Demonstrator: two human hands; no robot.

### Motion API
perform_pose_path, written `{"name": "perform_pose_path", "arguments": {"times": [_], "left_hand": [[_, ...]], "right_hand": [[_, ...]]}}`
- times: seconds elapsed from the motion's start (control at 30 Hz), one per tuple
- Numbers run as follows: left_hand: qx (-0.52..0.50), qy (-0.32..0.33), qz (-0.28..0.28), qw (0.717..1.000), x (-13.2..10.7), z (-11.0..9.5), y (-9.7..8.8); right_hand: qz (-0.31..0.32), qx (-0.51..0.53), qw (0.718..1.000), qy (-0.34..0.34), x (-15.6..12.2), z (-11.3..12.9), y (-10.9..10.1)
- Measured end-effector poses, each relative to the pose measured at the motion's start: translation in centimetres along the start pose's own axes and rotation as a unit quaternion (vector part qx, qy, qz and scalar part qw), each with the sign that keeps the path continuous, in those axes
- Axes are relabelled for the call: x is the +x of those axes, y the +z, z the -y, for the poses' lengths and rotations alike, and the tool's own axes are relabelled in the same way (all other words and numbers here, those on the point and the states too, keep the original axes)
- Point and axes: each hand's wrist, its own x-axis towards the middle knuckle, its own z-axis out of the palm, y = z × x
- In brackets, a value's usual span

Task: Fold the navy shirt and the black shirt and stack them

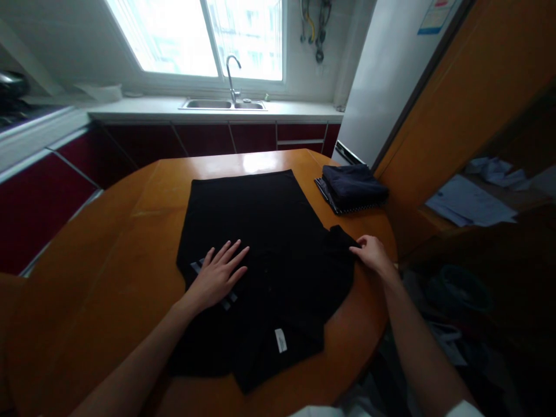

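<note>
A black collared shirt [256,214] lies spread on the wooden table, its collar and white label toward me and its hem toward the window. My left hand [219,277] rests flat on the shirt's left side with fingers spread, partly covering some pale stripes. At the right, my right hand [368,251] pinches the edge of the shirt's sleeve between thumb and fingers. That sleeve is bunched up a little near the fingertips. Two dark buttons show faintly down the placket.
A stack of folded dark clothes [354,186] sits on the wooden table [108,243] at the back right. Beyond stand a counter with a sink [208,104] and a faucet, and a fridge [382,75]. Papers [471,200] lie on a shelf at the right.
</note>
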Motion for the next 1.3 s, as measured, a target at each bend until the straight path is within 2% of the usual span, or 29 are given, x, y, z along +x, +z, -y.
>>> {"name": "perform_pose_path", "arguments": {"times": [0.1, 0.23, 0.4, 0.43, 0.5, 0.57, 0.63, 0.73, 0.83, 0.93, 1.1, 1.2, 1.3], "left_hand": [[0.001, 0.002, 0.006, 1.000, 0.0, 0.0, 0.0], [-0.010, -0.004, 0.010, 1.000, 0.1, -0.3, -0.2], [-0.014, -0.008, 0.009, 1.000, 0.1, -0.4, -0.3], [-0.014, -0.007, 0.009, 1.000, 0.1, -0.3, -0.3], [-0.013, -0.005, 0.009, 1.000, 0.0, -0.3, -0.3], [-0.009, -0.003, 0.010, 1.000, 0.0, -0.2, -0.3], [-0.006, -0.002, 0.015, 1.000, 0.1, -0.2, -0.3], [-0.002, -0.004, 0.021, 1.000, 0.1, -0.3, -0.4], [-0.003, -0.004, 0.017, 1.000, 0.1, -0.3, -0.4], [-0.006, 0.000, 0.007, 1.000, 0.0, -0.1, -0.2], [-0.012, 0.005, 0.007, 1.000, -0.1, 0.2, -0.2], [-0.013, 0.002, 0.002, 1.000, 0.0, 0.1, -0.3], [-0.018, 0.001, 0.000, 1.000, 0.0, 0.1, -0.3]], "right_hand": [[0.030, 0.012, 0.999, 0.006, -0.1, 0.4, -0.3], [0.021, 0.049, 0.998, -0.018, -0.3, 1.9, -1.1], [0.003, 0.113, 0.988, -0.103, -2.4, 7.5, -2.5], [0.025, 0.137, 0.982, -0.131, -3.1, 8.8, -2.6], [0.117, 0.198, 0.955, -0.187, -4.2, 10.9, -2.3], [0.172, 0.243, 0.932, -0.208, -4.4, 11.9, -1.6], [0.133, 0.264, 0.936, -0.190, -3.2, 11.6, -0.5], [0.016, 0.274, 0.951, -0.145, 0.4, 9.7, 1.0], [-0.034, 0.253, 0.959, -0.120, 4.0, 8.3, 2.0], [-0.027, 0.217, 0.963, -0.155, 5.8, 7.9, 3.1], [0.005, 0.129, 0.957, -0.261, 5.9, 7.5, 5.5], [0.021, 0.082, 0.962, -0.258, 5.9, 6.8, 6.6], [-0.004, 0.065, 0.970, -0.233, 6.1, 6.5, 7.2]]}}
